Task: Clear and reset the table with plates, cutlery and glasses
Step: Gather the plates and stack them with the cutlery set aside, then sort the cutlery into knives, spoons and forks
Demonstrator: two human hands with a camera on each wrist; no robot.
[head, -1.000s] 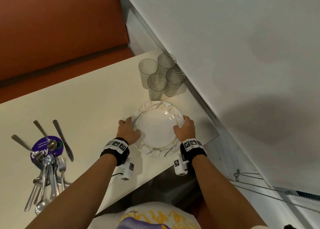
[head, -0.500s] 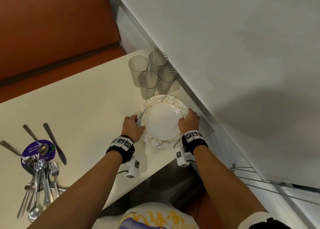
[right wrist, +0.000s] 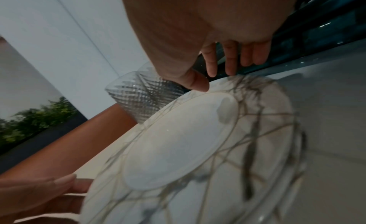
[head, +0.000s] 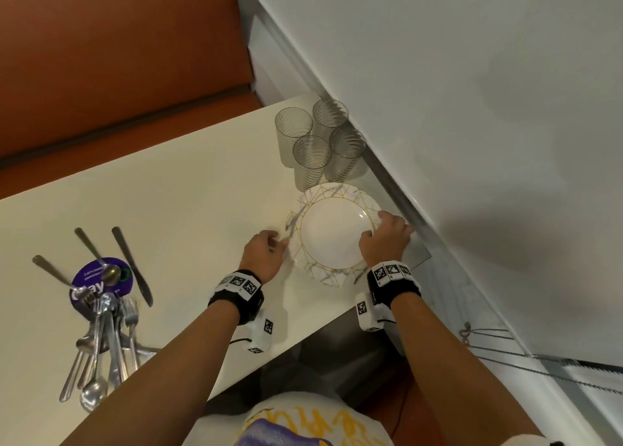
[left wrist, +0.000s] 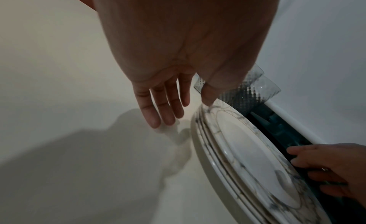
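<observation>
Two hands flank a stack of plates [head: 333,236] near the table's right edge. The left hand [head: 264,253] lies beside the stack's left rim with its fingers [left wrist: 158,105] straight and spread, tips down at the table [head: 168,209], gripping nothing; its thumb reaches toward the rim, though contact cannot be told. The right hand [head: 384,240] sits at the right rim, fingers [right wrist: 229,61] loosely extended past the plate edge and the thumb just over the top plate's patterned border, likewise relaxed and holding nothing that can be seen.

The left wrist view shows several white plates with grey marbling and gold lines stacked flat on the pale table. Just beyond them, four ribbed clear glasses [head: 320,142] stand upright in a tight cluster against the wall [head: 472,108]. Well to the left, a holder of cutlery [head: 101,327] stands by a purple round sticker [head: 101,282], with a knife and spoons spread around it. An orange bench [head: 118,57] lies behind the table.
</observation>
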